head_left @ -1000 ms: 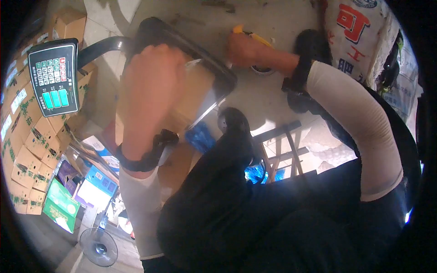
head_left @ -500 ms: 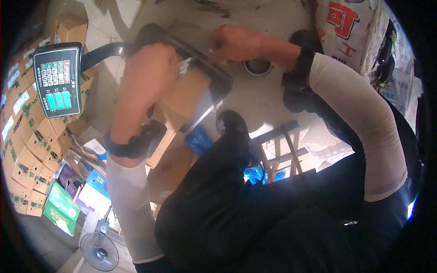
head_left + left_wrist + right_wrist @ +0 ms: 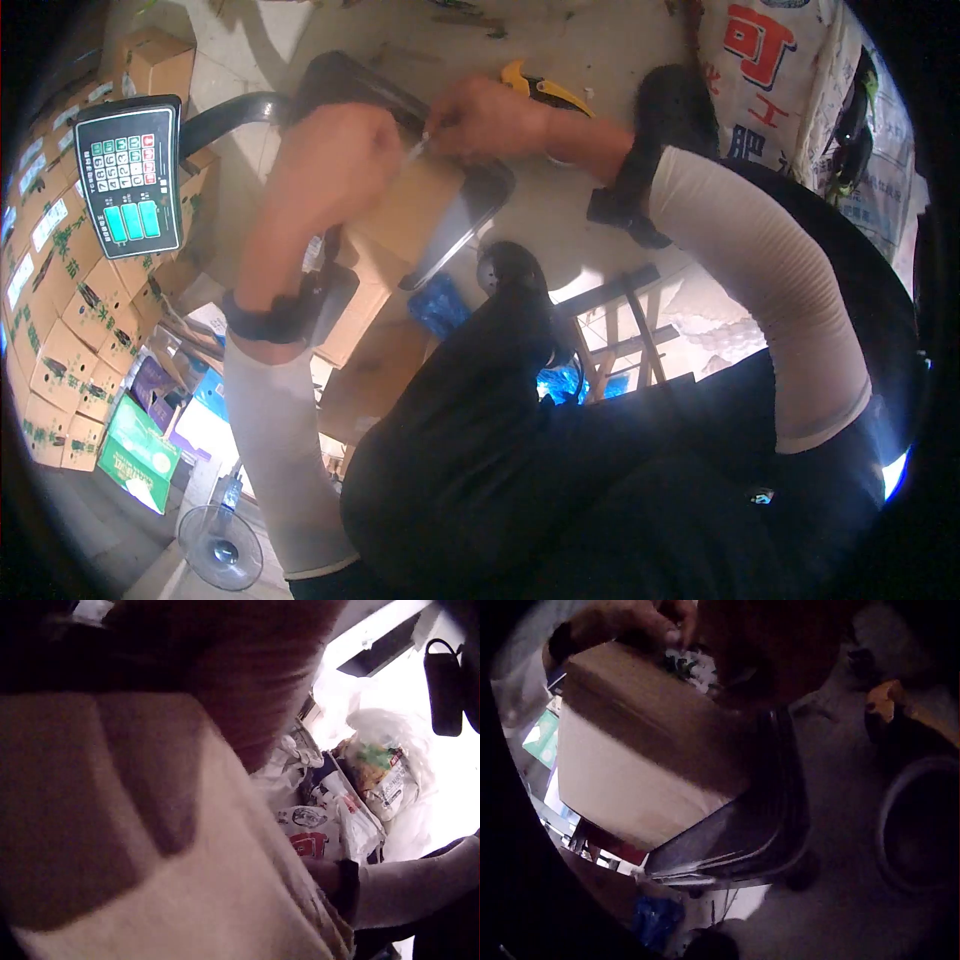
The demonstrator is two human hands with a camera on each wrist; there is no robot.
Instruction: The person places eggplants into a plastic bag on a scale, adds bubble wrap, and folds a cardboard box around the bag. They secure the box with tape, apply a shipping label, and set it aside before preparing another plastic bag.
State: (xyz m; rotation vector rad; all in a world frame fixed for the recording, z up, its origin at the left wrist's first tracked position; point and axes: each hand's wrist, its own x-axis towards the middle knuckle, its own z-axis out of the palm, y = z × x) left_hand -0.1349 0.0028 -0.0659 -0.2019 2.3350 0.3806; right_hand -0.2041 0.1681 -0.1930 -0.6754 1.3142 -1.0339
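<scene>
A brown cardboard box [image 3: 637, 772] sits on the black platform [image 3: 735, 844] of a weighing scale, under both hands. My left hand [image 3: 335, 165], fingers curled, is over the box; in the right wrist view its thumb and fingertip pinch a small white-and-green piece [image 3: 694, 669]. My right hand [image 3: 490, 120] has come in from the right, and its curled fingers pinch a whitish end of the piece close to the left fingertips. What the piece is does not show clearly. The left wrist view shows mostly the left hand and the box side [image 3: 195, 892].
The scale's display [image 3: 128, 178] stands at the left before stacked printed cartons [image 3: 70, 340]. A yellow-and-black tool [image 3: 545, 92] and a tape roll [image 3: 889, 825] lie on the floor at the right. A printed sack [image 3: 765, 80] stands beyond; a small fan [image 3: 222, 548] is lower left.
My right hand has moved left from beside the yellow-and-black tool until its fingertips meet the left hand's over the box. The left hand has stayed over the box, its forearm shifting slightly left.
</scene>
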